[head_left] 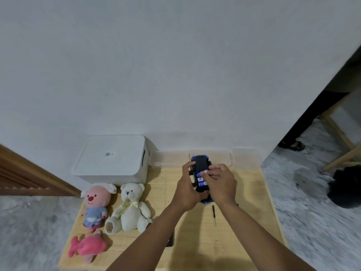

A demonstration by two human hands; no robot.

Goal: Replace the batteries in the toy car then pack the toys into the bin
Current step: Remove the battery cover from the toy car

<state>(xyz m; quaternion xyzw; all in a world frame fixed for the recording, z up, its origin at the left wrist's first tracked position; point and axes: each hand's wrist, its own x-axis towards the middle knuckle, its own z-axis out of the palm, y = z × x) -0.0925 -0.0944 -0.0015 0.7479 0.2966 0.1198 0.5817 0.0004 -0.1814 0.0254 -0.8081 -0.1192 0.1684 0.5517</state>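
The toy car (pixel 201 163) was held upside down above the table (pixel 246 194). It looked like a light, rigid plastic shell, best gripped across its flanks between the wheels, since the smooth body could slip. The left hand (pixel 187 189) clasped it that way from the left side and beneath. The right hand (pixel 220 184) lay over the open compartment, its curled fingertips apparently pinching the uppermost battery (pixel 198 175), though blur hid the exact contact.

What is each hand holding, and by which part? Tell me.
The left hand grips the upturned toy car by its side; the right hand pinches a battery in its underside.
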